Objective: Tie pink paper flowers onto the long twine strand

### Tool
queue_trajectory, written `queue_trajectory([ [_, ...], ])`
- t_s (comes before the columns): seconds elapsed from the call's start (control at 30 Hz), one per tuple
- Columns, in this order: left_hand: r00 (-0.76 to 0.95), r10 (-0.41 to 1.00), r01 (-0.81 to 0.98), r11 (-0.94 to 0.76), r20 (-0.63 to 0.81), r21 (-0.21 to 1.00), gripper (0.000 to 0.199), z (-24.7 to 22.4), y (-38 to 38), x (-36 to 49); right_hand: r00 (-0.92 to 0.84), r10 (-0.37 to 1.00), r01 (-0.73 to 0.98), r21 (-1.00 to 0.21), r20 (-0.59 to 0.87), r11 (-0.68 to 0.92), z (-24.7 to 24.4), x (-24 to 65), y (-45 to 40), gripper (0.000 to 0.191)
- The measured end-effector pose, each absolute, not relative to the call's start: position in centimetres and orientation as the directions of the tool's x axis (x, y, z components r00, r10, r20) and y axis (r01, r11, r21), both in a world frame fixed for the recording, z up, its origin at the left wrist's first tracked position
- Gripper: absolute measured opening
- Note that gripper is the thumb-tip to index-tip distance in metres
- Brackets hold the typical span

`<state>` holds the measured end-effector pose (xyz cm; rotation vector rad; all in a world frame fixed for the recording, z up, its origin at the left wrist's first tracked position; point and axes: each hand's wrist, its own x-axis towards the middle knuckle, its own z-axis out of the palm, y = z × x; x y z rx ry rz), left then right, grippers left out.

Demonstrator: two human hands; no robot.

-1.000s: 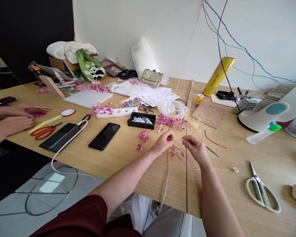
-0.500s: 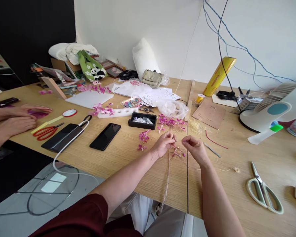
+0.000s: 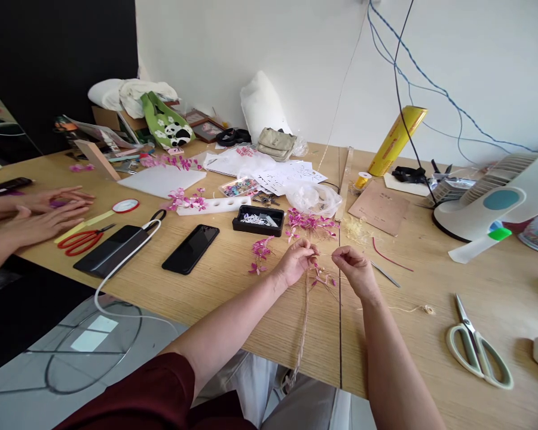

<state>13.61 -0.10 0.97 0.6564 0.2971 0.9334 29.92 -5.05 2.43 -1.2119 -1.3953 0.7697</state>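
Above the wooden table, my left hand [image 3: 297,261] pinches the upper part of a braided cord [image 3: 303,322], which hangs down over the table's front edge. My right hand [image 3: 353,272] is closed in a pinch on a thin pale thread [image 3: 326,255] that runs across to the left fingers. Small pink flowers on stems [image 3: 323,278] lie just below and between the hands. More pink flowers [image 3: 260,249] rest to the left, and a larger bunch [image 3: 311,221] sits behind the hands. The fingers hide the join between thread and cord.
A black phone [image 3: 190,248], a black tray [image 3: 258,220] and red-handled pliers [image 3: 81,239] lie to the left. Scissors [image 3: 475,343], a metal rod [image 3: 385,274] and a white fan [image 3: 488,197] are on the right. Another person's hands [image 3: 54,218] work at far left.
My right hand has shifted very slightly right, and the thread between my hands shows more clearly. The other person's hands have spread flatter over the purple piece.
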Motion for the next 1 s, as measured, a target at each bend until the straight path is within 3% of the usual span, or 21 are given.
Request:
queue_trajectory([
  [0.27, 0.562, 0.826, -0.653, 0.419, 0.033, 0.631, 0.017, 1.64, -0.25, 13.44, 0.081, 0.948, 0.247, -0.928, 0.307, 0.279, 2.36, 29.87, -5.13, 0.008],
  [0.5, 0.521, 0.845, -0.628, 0.284, 0.121, 0.725, 0.018, 1.50, -0.06, 13.47, 0.114, 0.931, 0.394, -0.876, 0.348, 0.279, 2.27, 29.87, -5.07, 0.005],
  [0.67, 0.537, 0.838, -0.637, 0.325, 0.100, 0.699, 0.023, 1.54, -0.26, 13.50, 0.126, 0.936, 0.436, -0.866, 0.330, 0.246, 2.40, 29.83, -5.19, 0.006],
  [1.0, 0.610, 0.791, -0.541, 0.369, 0.051, 0.756, 0.025, 1.66, -0.28, 13.28, 0.161, 0.967, 0.194, -0.967, 0.198, 0.166, 2.74, 29.82, -5.44, 0.006],
])
